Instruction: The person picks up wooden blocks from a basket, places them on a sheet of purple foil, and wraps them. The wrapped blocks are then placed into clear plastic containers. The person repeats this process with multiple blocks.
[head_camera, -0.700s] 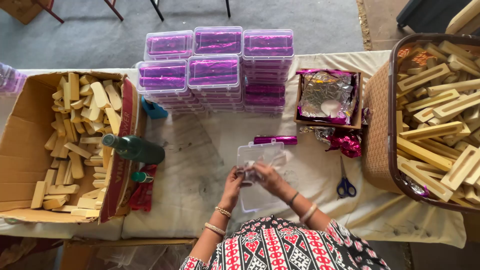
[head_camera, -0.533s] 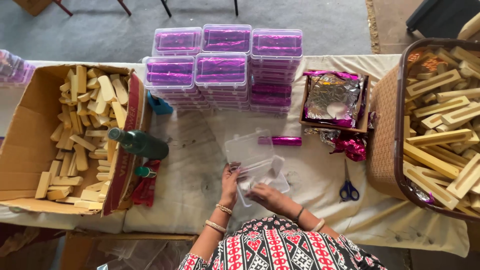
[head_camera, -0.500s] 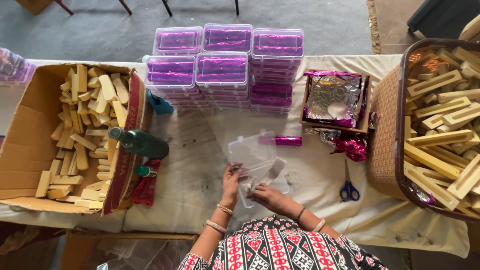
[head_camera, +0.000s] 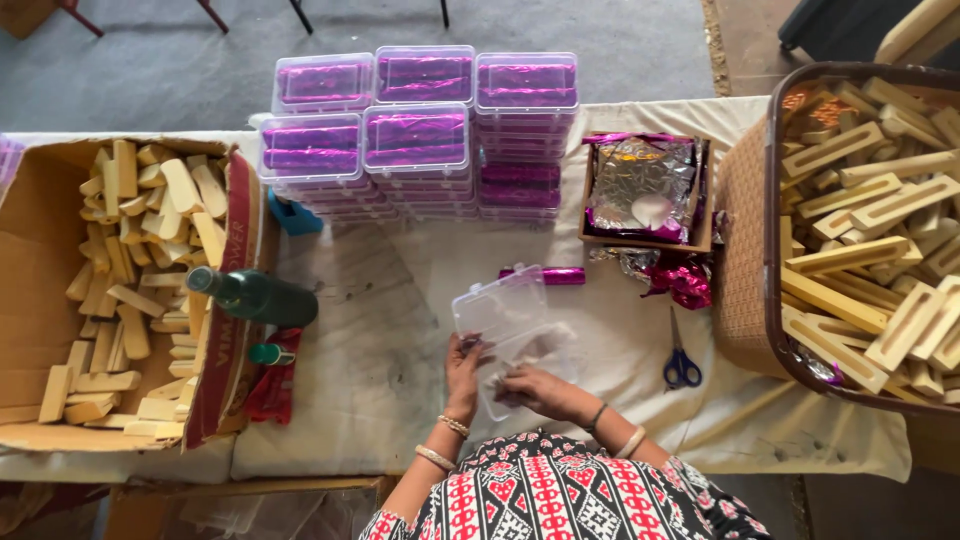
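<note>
While the left hand (head_camera: 464, 368) grips the near-left edge of a clear plastic box (head_camera: 512, 335) with its fingers curled on the rim, the right hand (head_camera: 530, 387) lies inside the box's lower tray, fingers bent over something pale; whether it actually clasps that item cannot be told. The box sits on the cloth-covered table (head_camera: 380, 380) directly in front of the person, its lid raised and tilted away toward the far side. Just beyond the lid lies a single purple foil-wrapped bar (head_camera: 556, 275). Farther back stand stacks of clear boxes with purple contents (head_camera: 420, 135), arranged in two rows. To their right is a small brown tray holding silver and purple foil sheets (head_camera: 645, 190), with crumpled purple foil beside it. Blue-handled scissors (head_camera: 680, 360) rest to the right of the box. A cardboard carton of pale wooden blocks (head_camera: 130, 280) sits at the left, a dark green bottle (head_camera: 250, 295) lying against its red-printed flap. A woven basket of long wooden pieces (head_camera: 860, 240) fills the right.
</note>
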